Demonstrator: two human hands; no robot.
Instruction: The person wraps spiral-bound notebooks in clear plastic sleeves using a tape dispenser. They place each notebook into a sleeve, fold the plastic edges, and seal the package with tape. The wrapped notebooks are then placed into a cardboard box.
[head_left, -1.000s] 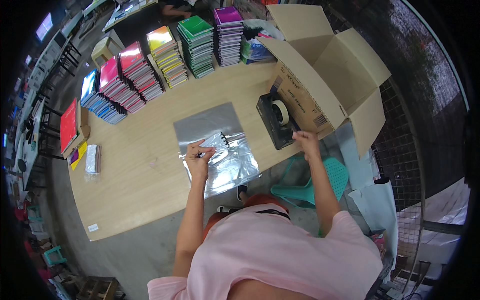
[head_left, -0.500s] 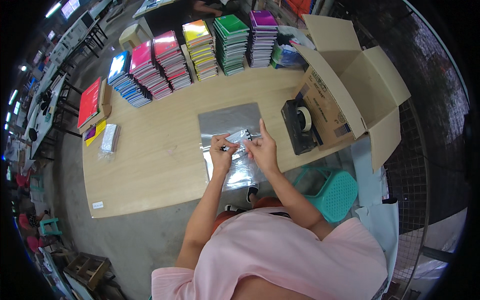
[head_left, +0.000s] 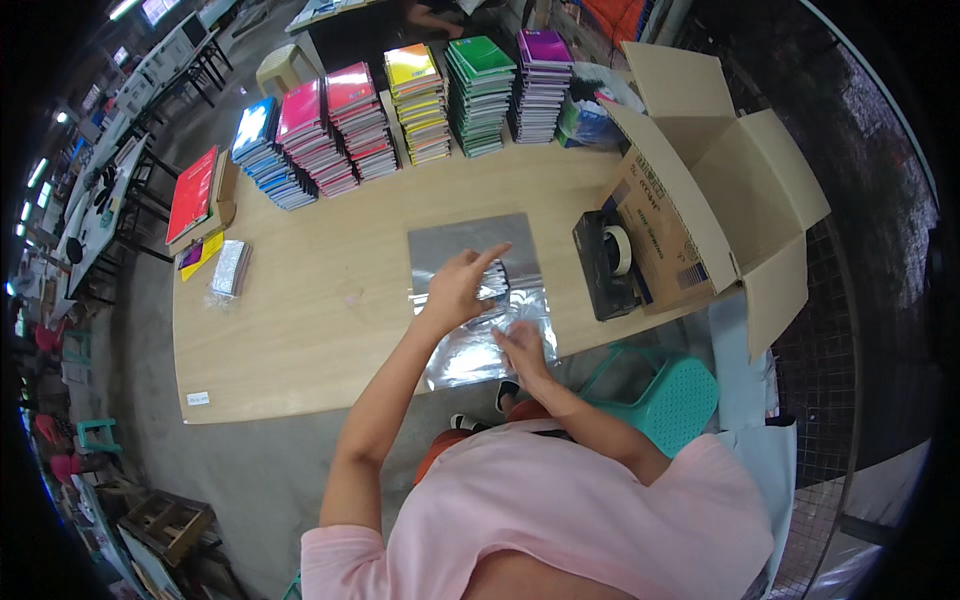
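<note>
My left hand [head_left: 460, 286] is over a small pale packet [head_left: 495, 281] with a dark edge, its index finger stretched to the upper right and its thumb apart, lower down by the packet. The packet lies on a flat pile of clear plastic bags [head_left: 425, 250] at the middle of the table's near side. Closer to me, my right hand [head_left: 524, 352] has its fingers bent together over the shiny lower part of the plastic. What they pinch, if anything, is too small to make out.
Stacks of blue [head_left: 257, 130], pink, red, yellow, green [head_left: 482, 60] and purple notebooks line the table's [head_left: 300, 340] far side. To the right stand a black tape dispenser [head_left: 600, 270] and an open cardboard box [head_left: 665, 220]. A wrapped packet [head_left: 231, 267] lies left; a green stool [head_left: 675, 400] stands below right.
My left hand has moved up and forward over the packet and stretched its index finger. My right hand has dropped toward the near edge of the plastic. The view has shifted slightly.
</note>
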